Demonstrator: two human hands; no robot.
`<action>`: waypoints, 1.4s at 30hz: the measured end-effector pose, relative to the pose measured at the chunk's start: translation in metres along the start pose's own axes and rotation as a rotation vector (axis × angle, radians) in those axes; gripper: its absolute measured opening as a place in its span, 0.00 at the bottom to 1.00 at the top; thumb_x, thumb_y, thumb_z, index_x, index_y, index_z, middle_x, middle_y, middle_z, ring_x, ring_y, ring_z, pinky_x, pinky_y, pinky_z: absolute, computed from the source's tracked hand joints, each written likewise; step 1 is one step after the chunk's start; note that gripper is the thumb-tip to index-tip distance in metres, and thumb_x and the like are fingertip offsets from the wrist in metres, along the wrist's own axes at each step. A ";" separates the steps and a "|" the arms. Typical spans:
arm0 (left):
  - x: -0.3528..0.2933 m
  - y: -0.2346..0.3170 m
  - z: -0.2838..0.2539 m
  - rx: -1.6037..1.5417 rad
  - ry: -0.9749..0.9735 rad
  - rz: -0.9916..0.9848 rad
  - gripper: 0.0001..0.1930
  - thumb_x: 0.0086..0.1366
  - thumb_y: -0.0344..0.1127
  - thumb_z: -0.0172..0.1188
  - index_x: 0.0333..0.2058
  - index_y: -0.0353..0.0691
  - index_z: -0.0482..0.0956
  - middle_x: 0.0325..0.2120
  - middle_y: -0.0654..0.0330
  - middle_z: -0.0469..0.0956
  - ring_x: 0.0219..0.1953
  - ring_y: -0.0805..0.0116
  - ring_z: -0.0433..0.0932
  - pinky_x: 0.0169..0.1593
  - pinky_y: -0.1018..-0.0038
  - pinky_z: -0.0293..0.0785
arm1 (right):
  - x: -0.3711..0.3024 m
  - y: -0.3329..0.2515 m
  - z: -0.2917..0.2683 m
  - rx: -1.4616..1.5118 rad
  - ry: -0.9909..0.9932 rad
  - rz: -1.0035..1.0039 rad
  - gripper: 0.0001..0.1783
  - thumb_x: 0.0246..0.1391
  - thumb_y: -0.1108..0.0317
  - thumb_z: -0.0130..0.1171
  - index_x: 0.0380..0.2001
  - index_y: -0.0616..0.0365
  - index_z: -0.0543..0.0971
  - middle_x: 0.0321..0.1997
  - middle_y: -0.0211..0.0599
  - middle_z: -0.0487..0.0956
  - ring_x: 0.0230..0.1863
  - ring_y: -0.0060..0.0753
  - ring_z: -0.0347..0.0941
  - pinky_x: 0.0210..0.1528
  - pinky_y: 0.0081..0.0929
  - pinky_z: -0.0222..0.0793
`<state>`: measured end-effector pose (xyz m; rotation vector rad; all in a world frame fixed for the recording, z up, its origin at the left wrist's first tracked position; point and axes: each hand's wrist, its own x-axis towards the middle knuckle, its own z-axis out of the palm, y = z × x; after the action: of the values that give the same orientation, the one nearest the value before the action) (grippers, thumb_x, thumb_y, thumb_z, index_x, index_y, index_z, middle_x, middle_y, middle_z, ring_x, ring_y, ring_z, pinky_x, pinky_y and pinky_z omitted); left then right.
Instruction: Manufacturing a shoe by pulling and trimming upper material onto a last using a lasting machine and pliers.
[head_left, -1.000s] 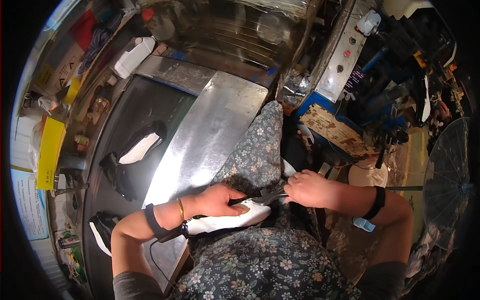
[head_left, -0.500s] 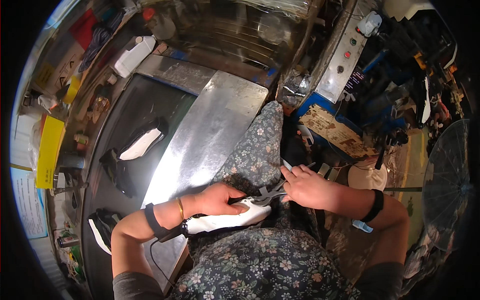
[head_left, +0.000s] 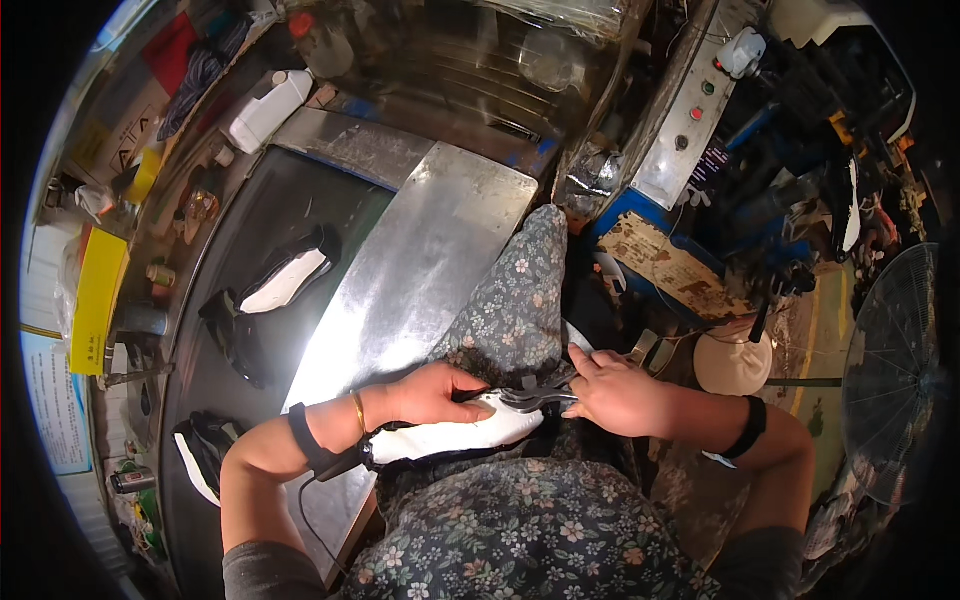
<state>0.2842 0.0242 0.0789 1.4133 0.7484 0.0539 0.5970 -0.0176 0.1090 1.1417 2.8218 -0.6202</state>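
Note:
A dark shoe with a white underside (head_left: 445, 438) lies bottom-up across my lap. My left hand (head_left: 432, 398) grips its far edge, thumb pressed on the white surface and fingers mostly hidden behind. Metal pliers (head_left: 530, 399) are closed in my right hand (head_left: 613, 394), their jaws at the right end of the shoe. Whether the jaws pinch any material is too small to tell. A pale, narrow tool (head_left: 577, 338) shows beside my right index finger. Patterned floral cloth (head_left: 520, 285) covers my lap and knee.
Left of me, a dark belt (head_left: 335, 195) carries several black shoes, one with its white underside (head_left: 285, 282) up. A shiny metal plate (head_left: 440, 230) borders the belt. A white jug (head_left: 270, 108) stands beyond. To the right are a button panel (head_left: 675, 125), a round stool (head_left: 733, 362) and a fan (head_left: 905, 375).
The pliers have turned and now lie flatter along the shoe's end. My right hand has turned slightly with them. My left hand keeps its hold. The belt's shoes have shifted slightly away.

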 end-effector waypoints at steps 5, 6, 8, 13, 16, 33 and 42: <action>0.000 -0.003 0.003 0.125 -0.012 0.007 0.17 0.61 0.45 0.65 0.41 0.38 0.82 0.23 0.61 0.77 0.27 0.79 0.71 0.35 0.76 0.70 | 0.012 -0.006 -0.007 -0.036 -0.162 0.025 0.25 0.57 0.48 0.56 0.31 0.65 0.79 0.43 0.54 0.78 0.47 0.55 0.74 0.50 0.48 0.69; 0.000 -0.003 0.002 0.123 -0.013 0.008 0.17 0.61 0.45 0.65 0.41 0.38 0.82 0.23 0.61 0.77 0.27 0.79 0.71 0.35 0.76 0.70 | 0.016 -0.003 -0.008 -0.035 -0.163 0.026 0.25 0.57 0.48 0.56 0.31 0.65 0.79 0.43 0.54 0.78 0.47 0.55 0.74 0.50 0.48 0.69; -0.001 0.000 0.002 0.232 0.010 0.037 0.16 0.62 0.46 0.64 0.41 0.39 0.82 0.23 0.61 0.77 0.27 0.79 0.71 0.34 0.76 0.70 | 0.022 0.002 -0.006 0.038 -0.294 0.064 0.26 0.57 0.45 0.55 0.31 0.62 0.77 0.34 0.49 0.79 0.40 0.52 0.77 0.43 0.47 0.71; 0.000 0.007 -0.004 0.148 -0.023 -0.035 0.18 0.61 0.44 0.66 0.44 0.38 0.81 0.27 0.61 0.79 0.31 0.79 0.72 0.38 0.76 0.71 | 0.022 0.007 -0.012 0.330 -0.434 0.142 0.31 0.63 0.42 0.48 0.32 0.64 0.76 0.34 0.50 0.78 0.38 0.56 0.76 0.43 0.46 0.71; -0.001 0.000 -0.004 0.088 -0.058 -0.065 0.20 0.61 0.42 0.67 0.48 0.37 0.80 0.31 0.61 0.80 0.34 0.79 0.74 0.41 0.77 0.72 | 0.016 0.008 -0.010 0.237 -0.257 0.026 0.28 0.63 0.46 0.49 0.33 0.65 0.79 0.44 0.51 0.77 0.47 0.57 0.74 0.53 0.46 0.68; -0.025 -0.015 0.007 -0.342 0.127 -0.134 0.23 0.66 0.40 0.62 0.55 0.33 0.73 0.42 0.66 0.77 0.43 0.78 0.72 0.50 0.78 0.70 | 0.048 0.034 -0.047 0.687 -0.300 -0.068 0.28 0.61 0.43 0.53 0.26 0.62 0.77 0.24 0.50 0.76 0.30 0.52 0.76 0.33 0.41 0.68; -0.062 -0.010 0.029 -0.536 0.469 0.024 0.18 0.68 0.36 0.60 0.53 0.33 0.74 0.40 0.67 0.78 0.41 0.81 0.72 0.46 0.81 0.70 | 0.225 0.026 0.013 0.004 0.155 0.228 0.21 0.57 0.52 0.58 0.34 0.62 0.81 0.37 0.48 0.80 0.42 0.51 0.76 0.46 0.41 0.72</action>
<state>0.2470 -0.0316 0.0962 0.8976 1.0095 0.5791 0.4494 0.1426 0.0473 1.5464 2.7521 -0.5422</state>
